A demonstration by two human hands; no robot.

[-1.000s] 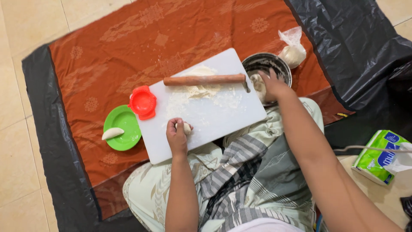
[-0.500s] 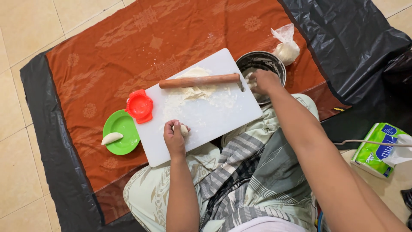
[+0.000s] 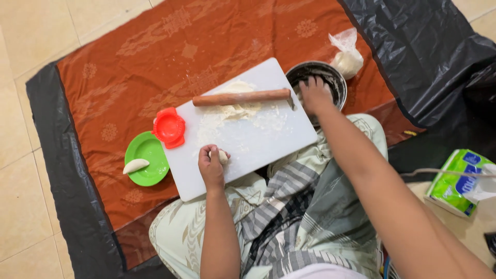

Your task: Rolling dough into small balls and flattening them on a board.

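Left hand (image 3: 212, 168) closed round a small dough ball (image 3: 222, 156), kept on the floured white board (image 3: 248, 144). Right hand (image 3: 314, 95), fingers spread, is dipped in the metal bowl (image 3: 335, 76) beyond it; grip unclear.

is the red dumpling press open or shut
Shut, as far as the view shows. The red dumpling press lies as one closed round on the white board's left edge, beside the green plate.
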